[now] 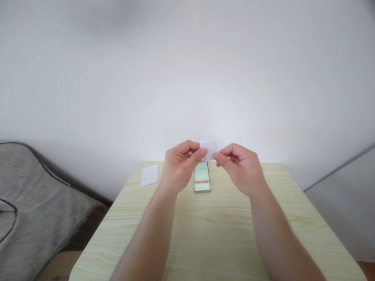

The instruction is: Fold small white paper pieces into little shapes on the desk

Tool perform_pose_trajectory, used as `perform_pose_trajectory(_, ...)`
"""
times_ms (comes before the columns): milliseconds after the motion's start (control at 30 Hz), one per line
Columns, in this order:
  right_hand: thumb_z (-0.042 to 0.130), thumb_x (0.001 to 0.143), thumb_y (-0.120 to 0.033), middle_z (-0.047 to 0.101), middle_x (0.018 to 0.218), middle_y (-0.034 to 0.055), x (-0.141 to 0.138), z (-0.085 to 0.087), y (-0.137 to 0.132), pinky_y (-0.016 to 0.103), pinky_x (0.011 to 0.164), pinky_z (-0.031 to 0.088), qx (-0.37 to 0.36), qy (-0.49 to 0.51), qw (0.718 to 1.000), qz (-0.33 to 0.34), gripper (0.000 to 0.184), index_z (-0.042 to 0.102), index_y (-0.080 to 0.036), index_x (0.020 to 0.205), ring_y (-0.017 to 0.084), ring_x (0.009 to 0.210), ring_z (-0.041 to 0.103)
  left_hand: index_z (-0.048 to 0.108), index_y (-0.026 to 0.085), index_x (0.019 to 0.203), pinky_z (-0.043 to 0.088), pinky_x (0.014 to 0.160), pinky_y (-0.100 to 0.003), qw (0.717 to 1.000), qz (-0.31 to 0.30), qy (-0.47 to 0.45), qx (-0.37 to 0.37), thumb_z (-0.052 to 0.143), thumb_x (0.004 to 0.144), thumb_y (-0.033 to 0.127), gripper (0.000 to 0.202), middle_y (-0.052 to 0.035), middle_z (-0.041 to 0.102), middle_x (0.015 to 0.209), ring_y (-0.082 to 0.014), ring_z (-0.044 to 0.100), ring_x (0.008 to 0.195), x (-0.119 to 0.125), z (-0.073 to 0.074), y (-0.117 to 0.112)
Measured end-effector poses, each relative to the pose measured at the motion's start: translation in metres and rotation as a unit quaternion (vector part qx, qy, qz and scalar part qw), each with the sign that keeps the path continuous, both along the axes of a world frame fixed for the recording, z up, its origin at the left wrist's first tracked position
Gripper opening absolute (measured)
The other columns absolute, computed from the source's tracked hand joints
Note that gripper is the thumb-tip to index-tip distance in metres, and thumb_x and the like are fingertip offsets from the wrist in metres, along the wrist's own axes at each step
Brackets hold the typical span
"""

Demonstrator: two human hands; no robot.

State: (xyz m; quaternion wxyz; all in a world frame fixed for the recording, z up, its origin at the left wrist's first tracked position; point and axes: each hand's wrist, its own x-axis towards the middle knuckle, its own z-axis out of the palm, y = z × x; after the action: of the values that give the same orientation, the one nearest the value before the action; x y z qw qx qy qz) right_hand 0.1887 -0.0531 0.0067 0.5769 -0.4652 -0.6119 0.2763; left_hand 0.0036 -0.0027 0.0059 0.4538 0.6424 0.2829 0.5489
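A small white piece of paper [209, 150] is held up over the far part of the table, between my two hands. My left hand [183, 164] pinches its left side, with the thumb lying across the front. At the lower right corner, the thumb and fingers of my right hand [241, 166] close on the same paper. Below and behind the hands, a phone [202, 177] lies on the table, its lit screen showing a timer and a red button. Another white sheet of paper [149, 175] rests flat to the left of my left hand.
The pale wood-grain table [213, 234] stands against a white wall [187, 78]. Grey fabric with a dark piped edge [35, 203] lies to the left, beyond the table's edge. A white panel [345, 203] is on the right.
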Motion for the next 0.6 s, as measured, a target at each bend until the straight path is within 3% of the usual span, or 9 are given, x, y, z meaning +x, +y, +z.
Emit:
perform_pose_trajectory(300, 0.077, 0.092, -0.043, 0.081, 0.097, 0.0033, -0.004, -0.006, 0.005, 0.034, 0.073, 0.061, 0.043, 0.069, 0.996, -0.026, 0.018, 0.083, -0.028, 0.100, 0.021, 0.083, 0.075, 0.075, 0.019, 0.082, 0.042, 0.068, -0.029, 1.000, 0.002, 0.019, 0.019, 0.079, 0.091, 0.042, 0.026, -0.0017, 0.063, 0.075, -0.0152, 0.053, 0.075, 0.001, 0.001, 0.000)
perform_pose_trajectory(600, 0.067, 0.100, -0.035, 0.081, 0.098, 0.0036, -0.011, -0.001, 0.002, 0.037, 0.081, 0.060, 0.123, -0.055, 0.985, -0.111, 0.017, 0.083, -0.028, 0.104, 0.021, 0.087, 0.073, 0.076, 0.018, 0.083, 0.042, 0.065, -0.029, 0.998, 0.034, 0.038, 0.031, 0.077, 0.092, 0.043, 0.027, -0.0024, 0.063, 0.077, -0.0154, 0.054, 0.075, 0.006, 0.002, -0.004)
